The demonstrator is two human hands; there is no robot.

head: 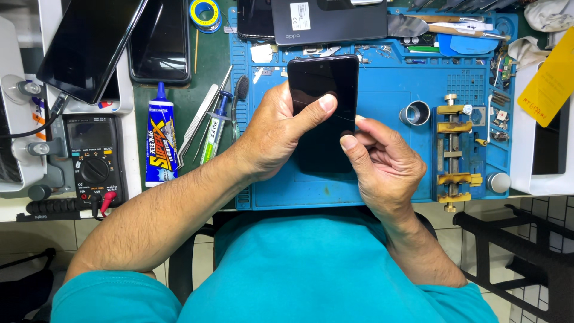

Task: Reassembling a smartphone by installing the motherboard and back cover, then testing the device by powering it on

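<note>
Phone (323,90): black slab, screen dark, held upright over the middle of the blue mat (388,173), clear of its surface. Left hand (278,134): wrapped round the phone's left edge, thumb pressed flat across the glass. Right hand (382,164): at the phone's right edge, thumb tip and fingertip pinching that edge near mid-height; both hands closed on the phone, nearly touching each other across it. On the mat, right of the phone: metal ring (416,113), then a yellow clamp jig (454,152) near the mat's right edge, small loose parts (500,122) beside it. Along the mat's top edge: a second phone (329,21), back up, dark grey, and a scraper (436,27) with other tools, too cluttered to sort. Left of the mat, on the green bench: glue tube (160,140), tweezers (200,119), syringe (215,128), small brush (238,96). Further left: multimeter (94,164) with red and black leads, and above it two dark screens (119,39) lying tilted on a white stand. Solder reel (205,13) above the tweezers. Right of the mat: white box (538,161) with a yellow card (553,84) leaning over it. Below the mat: teal shirt (311,269) of the seated person.
</note>
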